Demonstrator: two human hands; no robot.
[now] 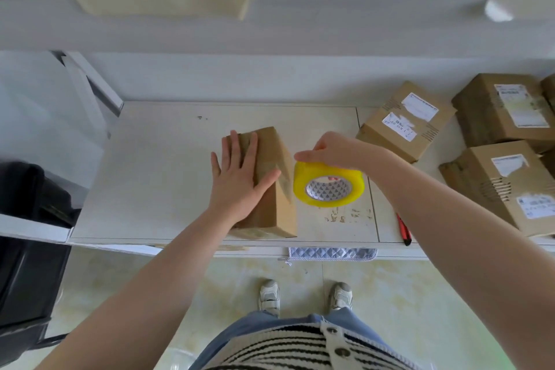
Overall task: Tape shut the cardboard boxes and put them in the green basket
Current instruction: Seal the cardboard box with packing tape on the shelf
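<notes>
A plain brown cardboard box (270, 183), long and narrow, lies on the pale, scuffed white surface (156, 177) near its front edge, clear tape glinting along its top and near end. The left hand (237, 180) lies flat on the box's top — fingers straight and spread, palm down, thumb angled toward the box's right edge — pressing it rather than gripping it. Just beside the box on the right, the right hand (333, 152) has its grip closed over the top of a yellow roll of packing tape (329, 185) with a white patterned core: fingers curl round the roll's upper rim while the roll stands on edge, its open centre facing the camera. The roll is close against the box's right side; whether it actually touches cannot be made out.

Farther right on the same surface sit three more brown cardboard boxes with white shipping labels — one near the back (405, 120), one at the far right rear (504, 111) and one nearer the front edge (504, 186). A red-handled utility knife (403, 229) lies at the surface's front edge, partly under the right forearm. A quilted grey cloth (330, 253) hangs below the front edge. A black bin (27, 264) stands on the floor at left. The green basket is not in view.
</notes>
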